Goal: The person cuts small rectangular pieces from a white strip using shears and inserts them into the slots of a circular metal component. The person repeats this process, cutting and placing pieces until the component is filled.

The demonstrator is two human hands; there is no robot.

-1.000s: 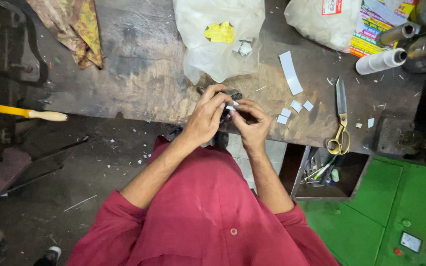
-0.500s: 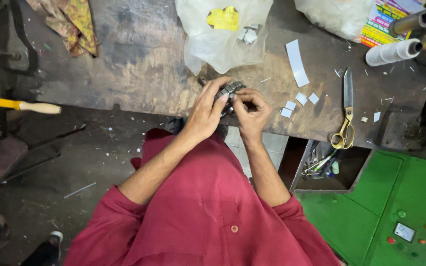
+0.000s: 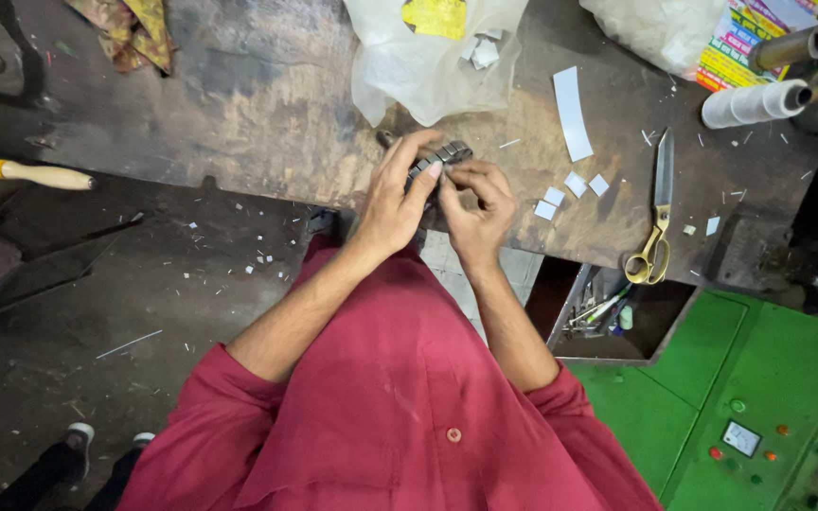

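I hold a small grey ridged metal piece (image 3: 439, 158) at the near edge of the counter (image 3: 239, 114), just in front of the clear plastic bag (image 3: 428, 66). My left hand (image 3: 395, 194) curls over it from the side, fingers (image 3: 425, 173) bent down around its length, so that hand is closed on the piece. My right hand (image 3: 475, 203) meets it from the other side, thumb and forefinger pinched close at the piece's end; I cannot tell whether they grip the piece itself or something tiny against it.

The piece looks stiff and dense for its size, a row of small metal segments, so I judge it will not bend or crush, but the ridges could be sharp and the surface may be slick. It seems best held along its long sides, with the fingertips working only at the end.

Right of the bag lie a white paper strip (image 3: 570, 112) and a few small white squares (image 3: 575, 185). Further right of those lie scissors with yellow handles (image 3: 657, 222) and a spool of white thread (image 3: 755, 102).
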